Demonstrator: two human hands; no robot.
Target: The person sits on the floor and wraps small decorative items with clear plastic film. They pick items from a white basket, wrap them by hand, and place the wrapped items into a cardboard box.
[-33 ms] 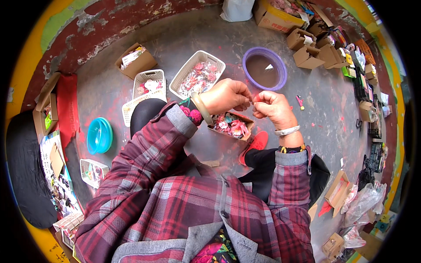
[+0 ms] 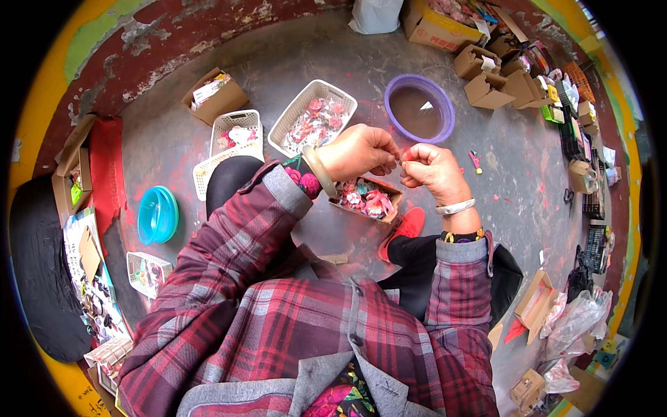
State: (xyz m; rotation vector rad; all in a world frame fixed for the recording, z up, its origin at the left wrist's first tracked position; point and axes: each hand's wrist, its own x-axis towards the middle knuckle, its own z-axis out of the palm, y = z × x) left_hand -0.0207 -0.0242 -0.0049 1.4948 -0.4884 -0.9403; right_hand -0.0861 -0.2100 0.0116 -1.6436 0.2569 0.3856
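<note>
My left hand (image 2: 360, 152) and my right hand (image 2: 435, 171) meet in front of me, fingertips almost touching. Both are closed in a pinch, with the fingers curled. Whatever lies between the fingertips is too small to make out; a bit of red shows near the right fingers. Just below the hands stands a small cardboard box (image 2: 393, 211) filled with pink, red and white flower-like ornaments (image 2: 368, 201). Part of that box is hidden behind my left wrist. Beyond my left hand sits a white plastic basket (image 2: 278, 136) holding pink and clear-wrapped pieces (image 2: 317, 119).
A purple basin (image 2: 448, 125) of dark water stands beyond my right hand. Smaller white baskets (image 2: 215, 142) and a turquoise basin (image 2: 158, 215) are at the left. Cardboard boxes (image 2: 488, 91) line the right wall. A small pink-and-yellow item (image 2: 476, 162) lies on the floor.
</note>
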